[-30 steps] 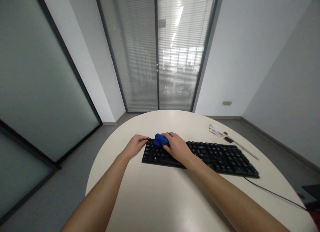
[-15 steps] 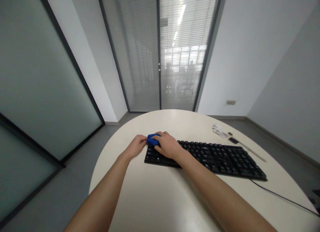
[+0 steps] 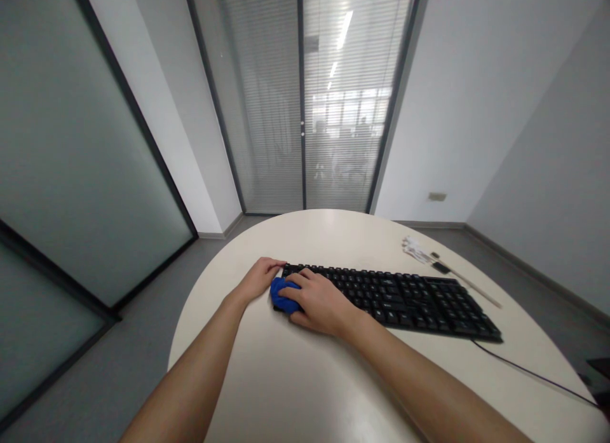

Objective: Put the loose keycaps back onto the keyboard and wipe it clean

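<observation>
A black keyboard [image 3: 410, 300] lies on the round cream table [image 3: 257, 373]. My right hand [image 3: 317, 300] holds a blue cloth [image 3: 283, 295] against the keyboard's left end, near its front corner. The cloth is bunched under the fingers and hides the keys there. At the far left corner of the keyboard, my left hand [image 3: 262, 276] rests on the table with its fingertips pressed together on the keyboard's edge.
A white bundle [image 3: 414, 249], a small black object [image 3: 441, 267] and a thin pale stick [image 3: 476, 292] lie at the table's back right. A black cable [image 3: 534, 371] runs from the keyboard over the right side.
My right hand and the blue cloth have moved toward me, from the far left corner of the keyboard to its near left corner. My left hand has stayed by the far corner.
</observation>
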Motion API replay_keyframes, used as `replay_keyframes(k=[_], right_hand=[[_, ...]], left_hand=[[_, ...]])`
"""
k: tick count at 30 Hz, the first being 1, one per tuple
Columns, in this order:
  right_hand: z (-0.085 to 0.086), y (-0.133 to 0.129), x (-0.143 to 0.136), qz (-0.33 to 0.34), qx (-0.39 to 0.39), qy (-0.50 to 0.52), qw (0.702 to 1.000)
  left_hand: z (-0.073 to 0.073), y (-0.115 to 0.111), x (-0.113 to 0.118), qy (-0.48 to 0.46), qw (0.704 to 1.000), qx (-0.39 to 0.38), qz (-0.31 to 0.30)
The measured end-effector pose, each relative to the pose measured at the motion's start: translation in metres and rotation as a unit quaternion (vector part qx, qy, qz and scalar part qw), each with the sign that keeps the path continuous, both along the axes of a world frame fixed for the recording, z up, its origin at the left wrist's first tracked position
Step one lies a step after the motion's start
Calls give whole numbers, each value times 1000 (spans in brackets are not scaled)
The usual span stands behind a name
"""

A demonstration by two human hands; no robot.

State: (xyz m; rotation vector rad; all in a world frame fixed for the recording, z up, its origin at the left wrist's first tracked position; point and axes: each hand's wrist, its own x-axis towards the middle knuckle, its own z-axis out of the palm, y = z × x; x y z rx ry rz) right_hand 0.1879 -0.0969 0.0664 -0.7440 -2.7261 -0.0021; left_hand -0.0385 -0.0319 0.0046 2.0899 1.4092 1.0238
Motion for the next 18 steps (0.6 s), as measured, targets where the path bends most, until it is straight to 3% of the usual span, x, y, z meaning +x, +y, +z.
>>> replay_keyframes(k=[4,10,18], right_hand=[[2,-4,6,12,-16,-2,1000],[-4,8,2,-136,0,26,990],[-8,33,-21,-198,-5,48,979]], left_hand=[[1,-2,1,-4,1000,6,8],[4,-5,2,-37,999,-6,3],[6,-5,1,-23,1000,-12,12]])
